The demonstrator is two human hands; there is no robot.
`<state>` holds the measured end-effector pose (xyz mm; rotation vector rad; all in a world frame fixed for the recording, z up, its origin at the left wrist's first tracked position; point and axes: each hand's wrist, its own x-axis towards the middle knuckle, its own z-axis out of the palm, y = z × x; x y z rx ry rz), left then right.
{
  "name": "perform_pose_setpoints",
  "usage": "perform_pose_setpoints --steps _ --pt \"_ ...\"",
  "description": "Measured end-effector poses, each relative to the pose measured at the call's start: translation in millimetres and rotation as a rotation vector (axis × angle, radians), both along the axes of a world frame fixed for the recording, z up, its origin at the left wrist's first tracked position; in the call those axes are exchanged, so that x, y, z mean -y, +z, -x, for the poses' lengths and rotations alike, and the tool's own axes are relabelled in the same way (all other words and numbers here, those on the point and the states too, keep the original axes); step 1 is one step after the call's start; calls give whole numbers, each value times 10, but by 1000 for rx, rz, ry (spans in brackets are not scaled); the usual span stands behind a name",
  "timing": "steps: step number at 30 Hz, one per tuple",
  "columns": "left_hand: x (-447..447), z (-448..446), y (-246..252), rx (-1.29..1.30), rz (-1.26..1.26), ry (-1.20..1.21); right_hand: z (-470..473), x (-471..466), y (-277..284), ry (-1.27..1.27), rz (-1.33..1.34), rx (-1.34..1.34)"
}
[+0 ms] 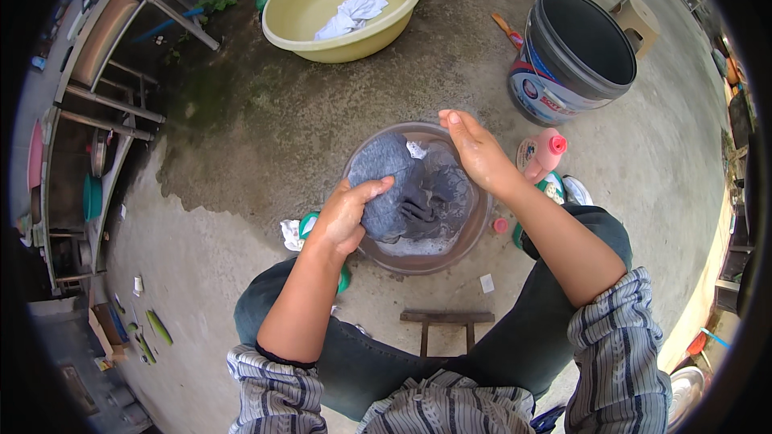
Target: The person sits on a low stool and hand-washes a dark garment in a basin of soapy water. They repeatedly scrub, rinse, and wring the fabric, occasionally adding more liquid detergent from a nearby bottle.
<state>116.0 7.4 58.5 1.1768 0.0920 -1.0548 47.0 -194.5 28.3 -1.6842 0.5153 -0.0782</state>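
A brown plastic basin with sudsy water stands on the concrete between my feet. Wet dark grey cloth bunches up in it, with a bit of white cloth at its upper edge. On the left, my left hand grips the cloth, its thumb lying on top. My right hand is raised over the basin's right rim, wet, fingers together and curled; nothing shows in it. Just right of that hand stands a pink bottle, and a small pink cap lies beside the basin.
A yellow tub holding white cloth stands beyond the basin. At upper right are a grey bucket, a brush and a beige stool. Metal racks line the left side. A low wooden stool is between my legs.
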Motion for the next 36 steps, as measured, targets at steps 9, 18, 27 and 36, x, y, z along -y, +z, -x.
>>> perform_pose_setpoints --steps 9,18,27,36 --pt "-210 -69 111 9 202 64 197 -141 -320 413 -135 -44" --pt "-256 -114 59 616 -474 -160 332 247 -3 138 -10 97" --pt "-160 -132 26 1231 -282 -137 216 125 -217 -23 -190 237" --pt "354 93 -378 -40 204 511 312 -840 187 69 328 588"
